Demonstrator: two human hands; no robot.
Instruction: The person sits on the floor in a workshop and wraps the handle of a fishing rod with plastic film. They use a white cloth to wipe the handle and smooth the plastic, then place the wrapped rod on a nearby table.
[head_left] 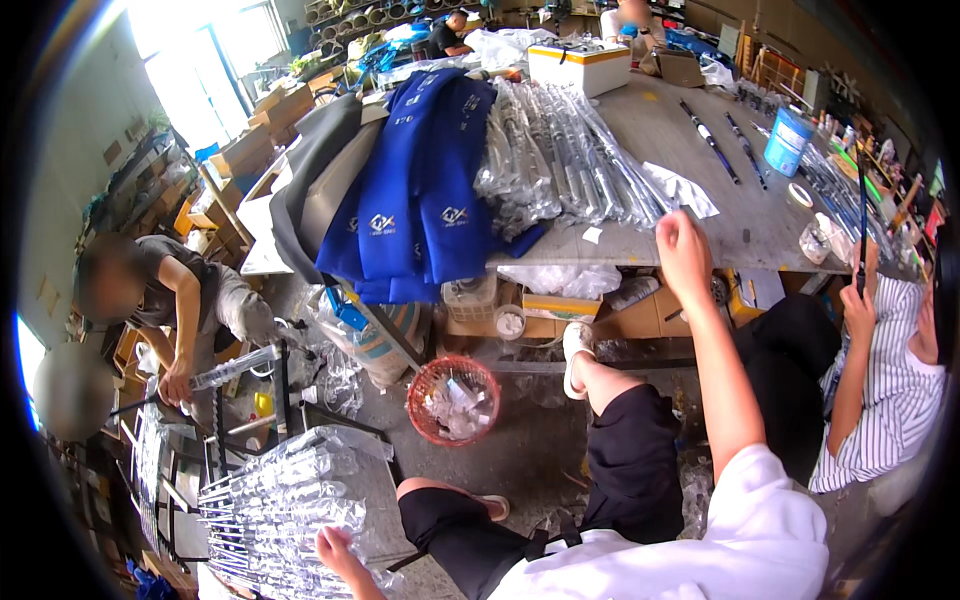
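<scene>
At the far left, a clear-wrapped piece is handled by a seated co-worker [175,300]. Below, the left rods [275,505], sleeved in clear film, are laid out on a low stand. Beside their near edge the left hand [338,548] is held with its fingers partly bent; no object can be seen in it, and whether film is touched or pinched cannot be told.

In the middle, a red basket [455,362] of scraps is set on the floor. Above it, blue covers [420,190] are draped over the table [765,230], and next to them the table rods [570,150], also wrapped, are heaped.

By the near right end of that heap the right hand [684,250] is raised, fingers curled in; whether anything is gripped cannot be made out. A white sheet [688,188] is spread just beyond.

Farther right, a dark rod [862,225] is held upright by a striped-shirted co-worker [885,370].

The step in hand is judged to be the sorting of wrapped rods; for the next move, a sure hold on one rod would be called for, without the film being torn.
</scene>
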